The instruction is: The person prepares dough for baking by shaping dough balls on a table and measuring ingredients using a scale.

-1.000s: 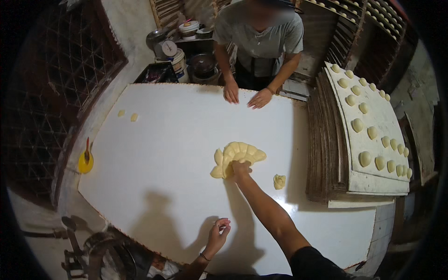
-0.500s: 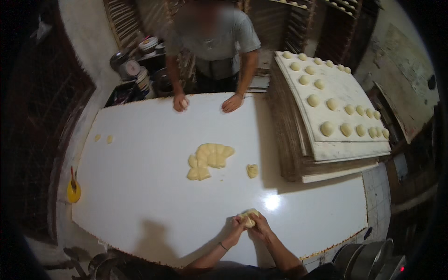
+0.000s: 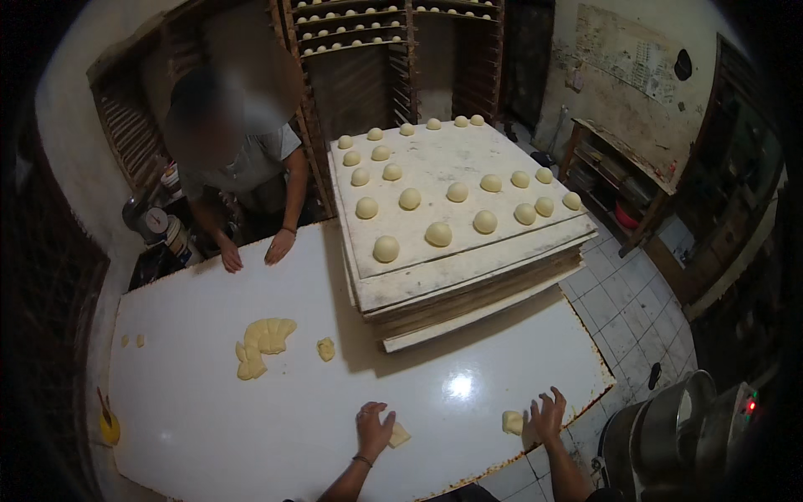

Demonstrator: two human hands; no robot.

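Note:
My left hand (image 3: 375,428) is at the near side of the white table, its fingers loosely curved and apart. A pale dough piece (image 3: 400,435) lies beside its thumb side, partly hidden by the hand. Farther right, my right hand (image 3: 548,416) is spread open just right of another dough lump (image 3: 513,422); a small gap seems to part them. Left of the middle lies a curved cluster of cut dough pieces (image 3: 266,336), with a single rough dough lump (image 3: 325,349) to its right. Two small dough bits (image 3: 140,340) are at the far left.
A stack of floured boards (image 3: 468,276) stands on the table's far right, its top dotted with dough balls (image 3: 438,234). Across the table, a co-worker rests both hands (image 3: 280,248) at the edge. A yellow bowl (image 3: 109,428) is at left; metal pots (image 3: 669,418) stand at right.
My hands have parted and let go of the dough they held together; two pieces now lie apart on the table. The view has swung right. The co-worker's hand no longer shows a dough ball.

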